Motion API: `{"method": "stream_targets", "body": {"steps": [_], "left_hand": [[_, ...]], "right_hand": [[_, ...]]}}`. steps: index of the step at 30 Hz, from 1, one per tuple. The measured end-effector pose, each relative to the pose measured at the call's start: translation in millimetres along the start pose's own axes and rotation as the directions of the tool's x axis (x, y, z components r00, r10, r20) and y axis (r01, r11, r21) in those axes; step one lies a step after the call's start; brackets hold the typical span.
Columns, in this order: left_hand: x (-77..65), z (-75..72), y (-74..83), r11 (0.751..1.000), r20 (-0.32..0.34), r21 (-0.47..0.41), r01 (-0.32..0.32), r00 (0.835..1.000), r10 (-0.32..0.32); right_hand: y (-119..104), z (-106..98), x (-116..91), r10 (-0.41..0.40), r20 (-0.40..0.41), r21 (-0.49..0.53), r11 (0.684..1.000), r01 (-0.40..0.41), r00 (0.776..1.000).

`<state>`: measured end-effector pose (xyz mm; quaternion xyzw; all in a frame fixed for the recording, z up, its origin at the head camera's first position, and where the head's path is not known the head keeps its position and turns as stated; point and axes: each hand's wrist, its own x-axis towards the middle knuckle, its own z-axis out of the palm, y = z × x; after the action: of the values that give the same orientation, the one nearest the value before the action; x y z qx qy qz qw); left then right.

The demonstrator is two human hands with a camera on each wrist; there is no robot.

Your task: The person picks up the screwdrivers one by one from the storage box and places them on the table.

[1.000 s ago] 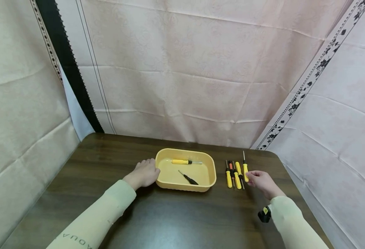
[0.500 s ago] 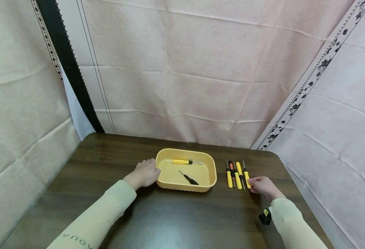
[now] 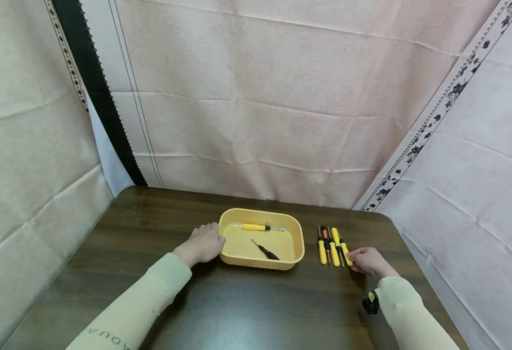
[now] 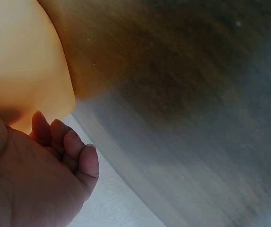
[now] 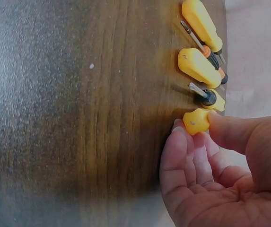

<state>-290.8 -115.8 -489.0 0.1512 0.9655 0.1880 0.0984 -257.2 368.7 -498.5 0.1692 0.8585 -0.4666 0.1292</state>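
The screwdriver (image 3: 345, 253) has come down closer to the row (image 3: 334, 253) than a second ago, just beside its right end. The right hand (image 3: 369, 261) pinches its handle end, shaft pointing away; the left hand (image 3: 203, 242), loosely bent, touches the tray (image 3: 238, 247).

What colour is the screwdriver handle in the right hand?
Yellow; the handle shows best in the right wrist view.

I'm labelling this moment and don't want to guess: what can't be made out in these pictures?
- Left wrist view: most of the yellow tray, cut off by the left and top edges.
- Right wrist view: the pinched screwdriver's shaft, hidden behind its own handle.
- Head view: the black tool's tip shape, too small.
- Head view: the lowest part of the left sleeve's lettering, cut by the bottom edge.
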Motion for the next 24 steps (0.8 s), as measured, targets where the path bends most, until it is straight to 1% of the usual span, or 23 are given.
{"method": "stream_targets", "body": {"steps": [8,11,19,24], "left_hand": [[1.1,0.7,-0.3,1.000,0.001,0.002,0.005,1.000,-0.005],[1.5,1.1,-0.6,1.000,0.001,0.002,0.004,1.000,-0.004],[1.4,0.2,0.1,1.000,-0.003,-0.003,0.003,1.000,-0.003],[1.9,0.6,-0.4,1.000,0.003,0.000,0.005,1.000,-0.005]], "right_hand": [[-1.1,1.9,2.5,0.048,-0.038,0.006,0.999,-0.048,0.998],[0.0,2.6,2.2,0.046,-0.041,0.007,0.999,-0.046,0.998],[-2.6,1.7,-2.3,0.046,-0.052,0.048,0.998,-0.044,0.998],[-4.5,1.8,-5.5,0.042,-0.044,0.042,0.998,-0.040,0.998]]}}
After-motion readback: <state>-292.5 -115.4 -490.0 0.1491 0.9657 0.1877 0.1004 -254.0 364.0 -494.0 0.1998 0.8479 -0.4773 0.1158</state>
